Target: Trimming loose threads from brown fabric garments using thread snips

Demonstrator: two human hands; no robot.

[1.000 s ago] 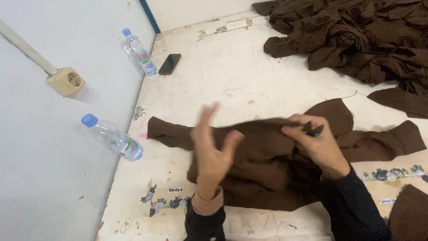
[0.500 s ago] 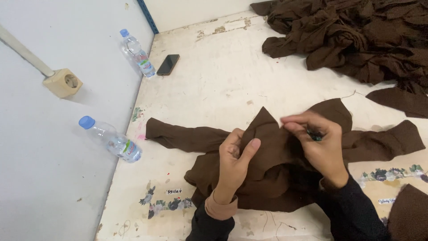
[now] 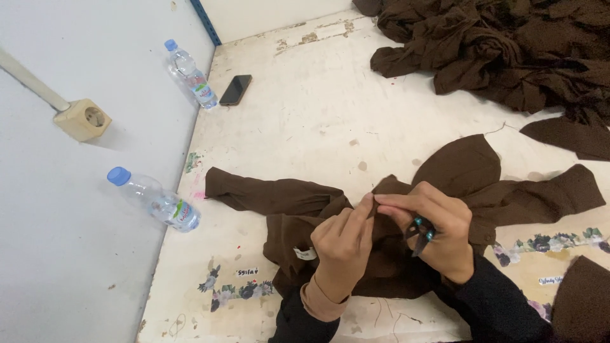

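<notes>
Lower centre of frame: left hand [image 3: 343,244] and right hand [image 3: 438,228] meet over a dark brown fabric garment [image 3: 381,209] spread flat on a worn white table w/ chipped paint [image 3: 318,108]. Left hand's thumb and fingers are pinched together on a raised fold of the cloth, near the garment's middle. Right hand's fingertips close on the same fold just beside the left's, touching or nearly so; it's also curled round a small thread snipper w/ teal handle [image 3: 420,232], tucked against the palm, blades pointing down. Garment's sleeves stretch out left and right across mid frame; a small white label [image 3: 306,253] shows on its lower left part, just beside the left hand. Upper right: a heap of more dark brown garments [image 3: 502,44], well apart from the hands. Upper left: a clear plastic water bottle w/ blue cap [image 3: 190,75] lying by the table edge, black smartphone [image 3: 236,89] just beside it. Mid left: second clear bottle, blue cap [image 3: 152,199], off the table's edge near the left sleeve end. Beige wall socket [image 3: 82,119] further left. Floral sticker strips [image 3: 235,292] along table's lower edge.
</notes>
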